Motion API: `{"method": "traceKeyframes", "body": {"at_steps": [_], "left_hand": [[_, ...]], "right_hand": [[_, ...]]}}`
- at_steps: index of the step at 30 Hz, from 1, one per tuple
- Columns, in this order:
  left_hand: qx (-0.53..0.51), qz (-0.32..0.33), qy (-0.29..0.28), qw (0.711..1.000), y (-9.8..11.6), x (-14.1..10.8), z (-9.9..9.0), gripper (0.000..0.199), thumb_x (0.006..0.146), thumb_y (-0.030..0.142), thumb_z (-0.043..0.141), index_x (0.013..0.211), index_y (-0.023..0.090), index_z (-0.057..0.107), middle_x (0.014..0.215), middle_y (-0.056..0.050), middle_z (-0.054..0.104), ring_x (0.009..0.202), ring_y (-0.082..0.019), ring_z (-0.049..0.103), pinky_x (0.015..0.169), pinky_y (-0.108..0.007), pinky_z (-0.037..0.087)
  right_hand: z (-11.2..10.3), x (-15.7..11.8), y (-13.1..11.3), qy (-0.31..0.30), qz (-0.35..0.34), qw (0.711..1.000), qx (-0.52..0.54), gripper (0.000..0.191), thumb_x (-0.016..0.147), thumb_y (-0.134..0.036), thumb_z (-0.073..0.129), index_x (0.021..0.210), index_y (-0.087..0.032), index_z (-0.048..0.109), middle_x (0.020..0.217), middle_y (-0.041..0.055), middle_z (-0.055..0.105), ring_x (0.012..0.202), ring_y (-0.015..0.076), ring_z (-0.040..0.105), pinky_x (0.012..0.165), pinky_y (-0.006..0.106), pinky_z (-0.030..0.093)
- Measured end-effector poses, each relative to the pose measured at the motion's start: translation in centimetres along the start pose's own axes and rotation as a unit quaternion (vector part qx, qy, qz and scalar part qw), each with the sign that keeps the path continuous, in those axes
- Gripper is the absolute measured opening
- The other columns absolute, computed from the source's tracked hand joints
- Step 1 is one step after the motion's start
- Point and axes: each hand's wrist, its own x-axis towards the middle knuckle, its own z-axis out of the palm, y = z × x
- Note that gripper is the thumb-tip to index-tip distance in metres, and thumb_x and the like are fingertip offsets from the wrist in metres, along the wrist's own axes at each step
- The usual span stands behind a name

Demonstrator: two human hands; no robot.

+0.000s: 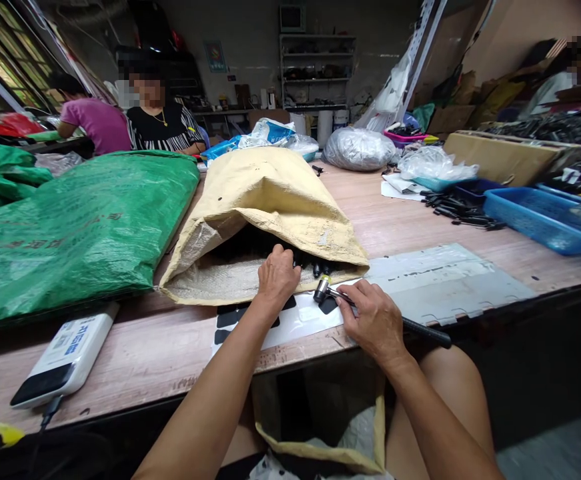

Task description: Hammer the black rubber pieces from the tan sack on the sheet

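My left hand [279,275] is at the mouth of a cream woven sack [270,180], its fingers curled against dark parts inside; what they grip is too small to name. Black rounded pieces [321,268] show at the sack's opening. In my right hand [374,319] is a small hammer [322,289], held close to its metal head, with the black handle pointing right. Under the hammer head lies a white sheet [290,328] bearing flat black pieces [227,319].
A green sack [85,220] and a white power bank [67,357] are on the left. Blue trays [545,217], black parts [460,210] and plastic bags [359,148] stand right and behind. An open sack [320,450] sits below the table edge. People sit across.
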Motion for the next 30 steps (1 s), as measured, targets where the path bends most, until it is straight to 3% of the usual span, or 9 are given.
{"method": "traceKeyframes", "body": {"at_steps": [4,7,9,12,15,19,23,27,30], "left_hand": [[-0.038,-0.009,-0.005,0.999,-1.0,-1.0,-1.5,0.012,0.081,0.024,0.063,0.092,0.024,0.069,0.102,-0.005,0.066,0.092,-0.024,0.065,0.069,-0.032,0.044],[-0.079,-0.004,-0.003,0.997,-2.3,-3.3,-3.1,0.011,0.079,0.022,0.065,0.089,0.025,0.068,0.094,-0.002,0.069,0.089,-0.023,0.063,0.068,-0.031,0.041],[-0.133,0.015,-0.032,0.99,-3.2,-5.2,-3.8,0.011,0.077,0.021,0.067,0.088,0.026,0.069,0.091,0.0,0.069,0.085,-0.021,0.062,0.068,-0.03,0.041],[-0.219,0.058,-0.084,0.97,-4.3,-7.8,-3.6,0.013,0.076,0.02,0.069,0.089,0.025,0.07,0.087,0.002,0.068,0.081,-0.018,0.061,0.071,-0.029,0.042],[-0.262,0.086,-0.067,0.959,-4.7,-9.1,-2.5,0.016,0.078,0.019,0.069,0.093,0.024,0.071,0.087,0.0,0.066,0.086,-0.019,0.06,0.076,-0.03,0.043],[-0.273,0.097,-0.054,0.956,-4.8,-9.3,-1.6,0.016,0.078,0.021,0.072,0.094,0.023,0.073,0.085,0.0,0.063,0.085,-0.019,0.057,0.078,-0.031,0.042],[-0.282,0.084,-0.064,0.954,-4.8,-9.1,-1.8,0.017,0.077,0.019,0.074,0.094,0.023,0.075,0.084,0.0,0.064,0.084,-0.018,0.057,0.078,-0.031,0.042],[-0.309,0.062,-0.064,0.947,-4.8,-9.1,-1.7,0.015,0.076,0.019,0.075,0.09,0.022,0.074,0.084,0.001,0.064,0.083,-0.017,0.058,0.078,-0.03,0.044],[-0.326,0.052,-0.065,0.942,-4.9,-9.0,-1.5,0.014,0.074,0.017,0.076,0.087,0.021,0.072,0.085,0.001,0.064,0.082,-0.017,0.058,0.075,-0.028,0.044]], "right_hand": [[0.0,0.0,0.0,-0.003,0.004,1.0,-0.002,0.017,0.093,-0.03,0.058,0.104,-0.025,0.07,0.091,0.0034,0.063,0.087,0.0202,0.052,0.077,0.032,0.036],[-0.1,0.0,-0.1,-0.001,0.009,1.0,-0.001,0.017,0.093,-0.03,0.058,0.104,-0.025,0.07,0.091,0.0031,0.063,0.087,0.02,0.052,0.077,0.032,0.036],[-0.2,0.0,-0.2,-0.001,0.01,1.0,0.0,0.017,0.093,-0.03,0.059,0.104,-0.025,0.07,0.092,0.0031,0.064,0.087,0.0201,0.052,0.077,0.032,0.036],[-0.2,-0.1,-0.2,-0.005,0.007,1.0,-0.004,0.016,0.094,-0.031,0.058,0.104,-0.025,0.069,0.092,0.003,0.064,0.088,0.0204,0.053,0.078,0.032,0.037],[0.0,0.0,0.1,-0.009,-0.005,1.0,-0.005,0.016,0.095,-0.031,0.057,0.103,-0.024,0.069,0.092,0.0031,0.065,0.088,0.0204,0.054,0.079,0.032,0.039],[-0.5,0.4,0.1,0.0,-0.024,1.0,0.019,0.017,0.097,-0.029,0.054,0.103,-0.022,0.069,0.094,0.0038,0.066,0.091,0.0202,0.058,0.082,0.032,0.042],[-2.2,0.9,-1.6,0.051,-0.015,0.993,0.102,0.022,0.099,-0.028,0.051,0.113,-0.022,0.067,0.099,0.0049,0.068,0.095,0.0192,0.062,0.086,0.032,0.047],[-3.3,0.5,-4.0,0.004,-0.036,0.968,0.248,0.025,0.099,-0.025,0.05,0.117,-0.024,0.067,0.101,0.006,0.07,0.094,0.0185,0.065,0.085,0.032,0.052],[-3.1,-0.1,-5.2,-0.037,-0.05,0.961,0.269,0.028,0.099,-0.024,0.048,0.121,-0.025,0.066,0.102,0.0061,0.07,0.092,0.0191,0.066,0.083,0.033,0.054]]}}
